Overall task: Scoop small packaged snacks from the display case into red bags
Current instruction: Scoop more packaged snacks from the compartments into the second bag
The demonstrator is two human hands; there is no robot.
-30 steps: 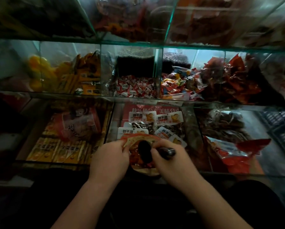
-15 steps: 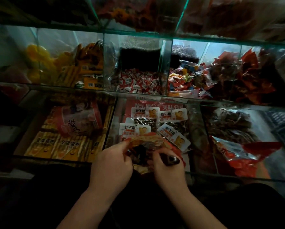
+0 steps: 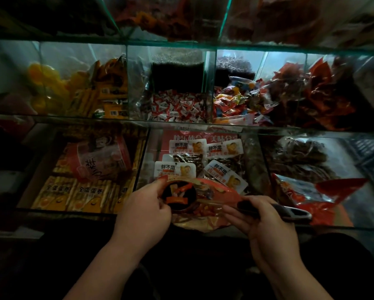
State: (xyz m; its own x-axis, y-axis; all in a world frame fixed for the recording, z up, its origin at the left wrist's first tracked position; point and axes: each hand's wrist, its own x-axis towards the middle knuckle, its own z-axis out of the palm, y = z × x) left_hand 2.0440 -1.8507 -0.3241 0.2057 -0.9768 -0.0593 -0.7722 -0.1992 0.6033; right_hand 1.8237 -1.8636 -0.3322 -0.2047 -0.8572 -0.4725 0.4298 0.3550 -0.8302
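The hands work at the lower middle of the frame, just above the front glass rim of the display case [image 3: 73, 213]. A glass shelf [image 3: 181, 124] runs overhead and leaves only a shallow slot of room. The left hand [image 3: 145, 211] pinches the rim of the red bag [image 3: 223, 189] and holds its mouth open. The right hand [image 3: 266, 219] is curled round the handle of a black scoop [image 3: 179, 206]. The scoop's bowl sits at the bag's mouth beside the left fingertips and carries small packets [image 3: 177, 200].

White-labelled packets [image 3: 175, 169] crowd close behind the bag. A glass divider [image 3: 142, 163] walls off the lower left compartment, which holds yellow packets [image 3: 88, 191] and a tilted pink tub [image 3: 101, 159]. At lower right a red foil bag [image 3: 324, 191] lies near the scoop handle's end. Red-and-white candies [image 3: 175, 107] fill the compartment above the shelf.
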